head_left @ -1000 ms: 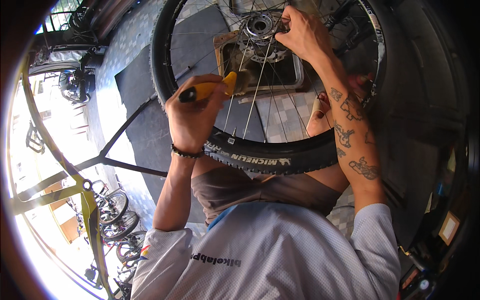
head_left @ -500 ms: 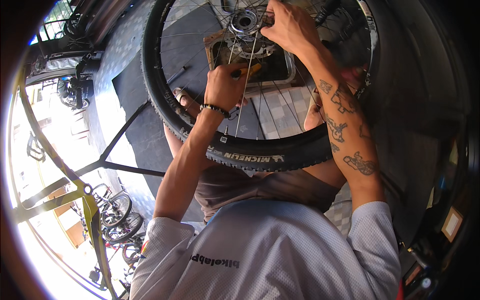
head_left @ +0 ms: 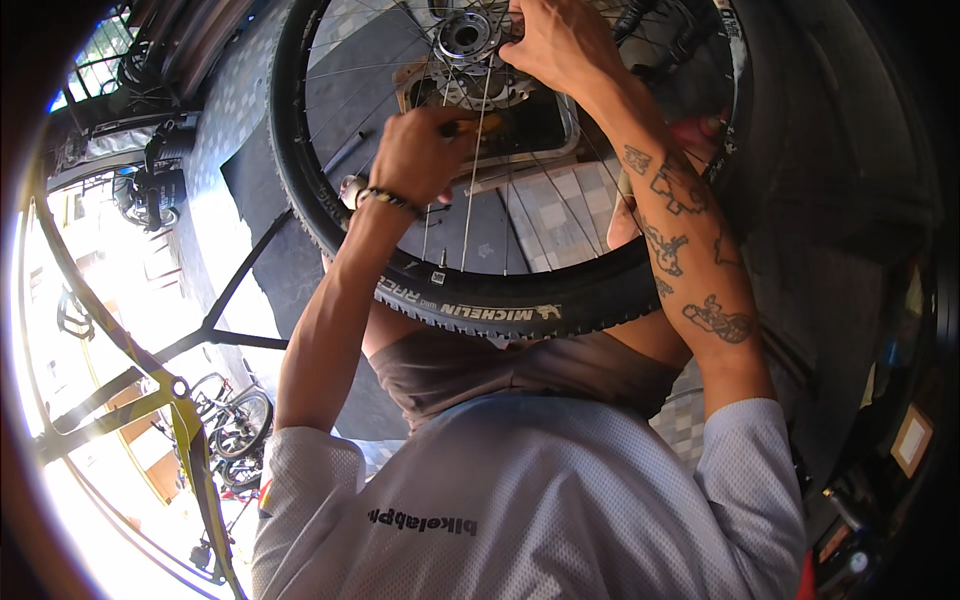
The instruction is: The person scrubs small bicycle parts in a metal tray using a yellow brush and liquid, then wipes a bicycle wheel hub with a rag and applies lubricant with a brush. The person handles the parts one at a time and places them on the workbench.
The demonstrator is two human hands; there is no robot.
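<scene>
A bicycle wheel with a knobbly black tyre (head_left: 470, 308) lies across my lap, its silver hub (head_left: 467, 38) near the top of the view. My left hand (head_left: 420, 155) is over the spokes, closed round a tool with a yellow-orange handle (head_left: 478, 127); the tool's working end cannot be made out. Beside the hub, my right hand (head_left: 568, 45) has thumb and fingers bent together, pinching something that its fingers hide. Below the hub shows a toothed metal disc (head_left: 500, 97).
Under the wheel stands a dark tray with a metal rim (head_left: 572, 135). A pen-like dark tool (head_left: 350, 148) lies on the black mat (head_left: 270, 150). An olive-yellow bike frame (head_left: 180, 420) on a dark stand (head_left: 225, 336) is at left, with several parked bicycles (head_left: 240, 425) behind it.
The wheel and both hands have shifted slightly left. My left hand, somewhat blurred, has also moved a little up, still gripping the yellow-handled tool.
</scene>
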